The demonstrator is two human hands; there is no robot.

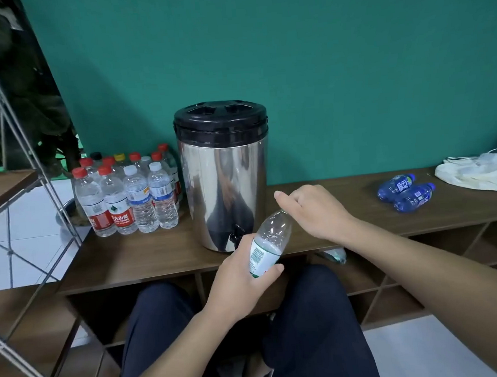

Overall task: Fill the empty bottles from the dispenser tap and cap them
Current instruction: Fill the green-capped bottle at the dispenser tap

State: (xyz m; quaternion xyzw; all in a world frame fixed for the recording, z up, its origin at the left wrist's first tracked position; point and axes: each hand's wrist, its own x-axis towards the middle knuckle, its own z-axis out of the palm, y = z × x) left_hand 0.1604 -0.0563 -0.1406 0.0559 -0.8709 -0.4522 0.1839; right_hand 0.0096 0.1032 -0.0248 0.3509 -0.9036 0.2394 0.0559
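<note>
A clear plastic bottle (pixel 270 239) with a green and white label tilts to the upper right in front of the steel dispenser (pixel 224 175). My left hand (pixel 242 280) grips its lower body around the label. My right hand (pixel 310 210) has its fingers curled over the bottle's neck, hiding the cap and mouth. The dispenser has a black lid, and its black tap (pixel 235 236) sits low on the front, just left of the bottle. Whether the bottle holds water is not clear.
Several capped bottles (pixel 127 194) stand in a group left of the dispenser on the wooden bench (pixel 146 254). Two blue bottles (pixel 405 192) lie at the right beside a white cloth bag (pixel 481 172). Another bottle (pixel 335 254) lies under the bench edge. A metal rack (pixel 20 180) stands at left.
</note>
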